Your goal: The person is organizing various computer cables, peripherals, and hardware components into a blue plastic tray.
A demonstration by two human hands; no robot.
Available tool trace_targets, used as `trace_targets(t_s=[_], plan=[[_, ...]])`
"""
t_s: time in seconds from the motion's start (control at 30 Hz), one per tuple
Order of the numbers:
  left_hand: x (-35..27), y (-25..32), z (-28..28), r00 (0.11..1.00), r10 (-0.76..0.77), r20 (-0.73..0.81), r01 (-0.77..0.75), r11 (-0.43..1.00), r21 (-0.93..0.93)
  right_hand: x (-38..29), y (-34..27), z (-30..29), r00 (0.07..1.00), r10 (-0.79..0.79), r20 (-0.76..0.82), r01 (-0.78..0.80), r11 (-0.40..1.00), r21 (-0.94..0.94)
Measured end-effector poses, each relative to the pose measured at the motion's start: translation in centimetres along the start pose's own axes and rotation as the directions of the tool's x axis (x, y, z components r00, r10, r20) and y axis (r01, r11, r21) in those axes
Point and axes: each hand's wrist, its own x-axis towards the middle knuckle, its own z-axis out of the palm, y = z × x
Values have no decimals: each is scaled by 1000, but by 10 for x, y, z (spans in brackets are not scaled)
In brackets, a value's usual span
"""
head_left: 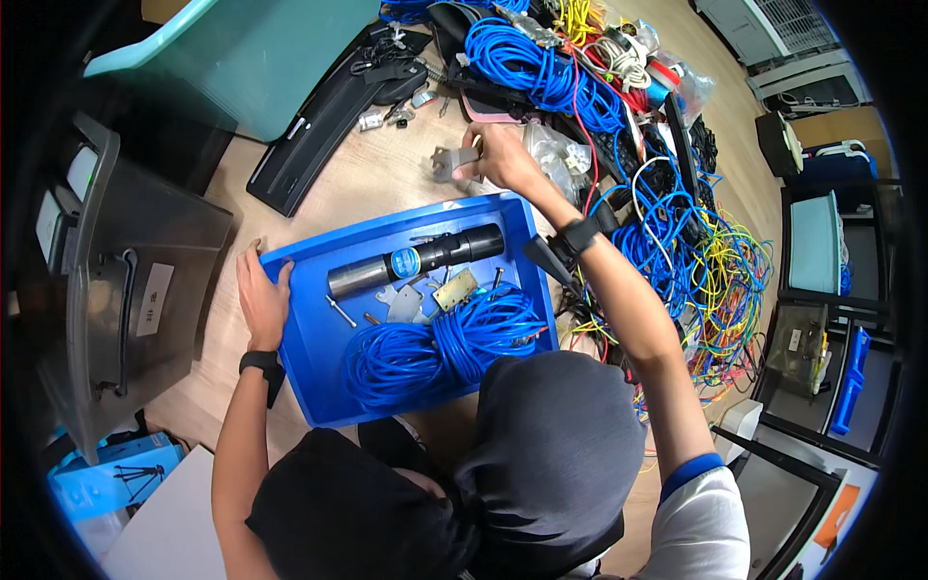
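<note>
My left hand (264, 293) grips the left wall of a blue plastic tray (296, 370). Beyond the tray's far right corner, my right hand (493, 156) holds a small grey metal bracket (455, 161) above the wooden floor, slightly blurred. In the tray lie a black and silver cylindrical tool (417, 259) with a blue sticker, a bundled coil of blue cable (442, 346), metal plates (406, 304), a brass-coloured plate (455, 290) and a long bolt (341, 312). A clear plastic bag (554, 156) is just right of my right hand.
Coiled blue cables (544, 72) and tangled coloured wires (725, 283) spread at the right. A black keyboard-like panel (312, 145) and small parts lie beyond the tray. A grey translucent bin (181, 290) stands left, a teal bin (254, 65) at the far left, shelves (819, 428) at the right.
</note>
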Motion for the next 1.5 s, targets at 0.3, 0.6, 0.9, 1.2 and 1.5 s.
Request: trace_targets(t_s=[0.3, 0.6, 0.9, 1.2, 1.5], plan=[[-3, -5, 2, 1000, -11, -4, 11, 999, 32, -94, -82, 1, 936, -44, 348, 47, 999, 0], [-7, -21, 11, 999, 28, -24, -27, 999, 40, -116, -70, 40, 955, -122, 270, 152, 984, -94], [-3, -18, 12, 999, -47, 29, 47, 999, 7, -92, -34, -21, 992, 92, -84, -115, 940, -321], [-1, -7, 12, 995, -89, 50, 89, 996, 5, -38, 94, -32, 951, 309, -4, -212, 646, -733], [0, -8, 7, 993, -112, 41, 111, 994, 17, -36, 104, -21, 955, 296, -2, -168, 535, -828]])
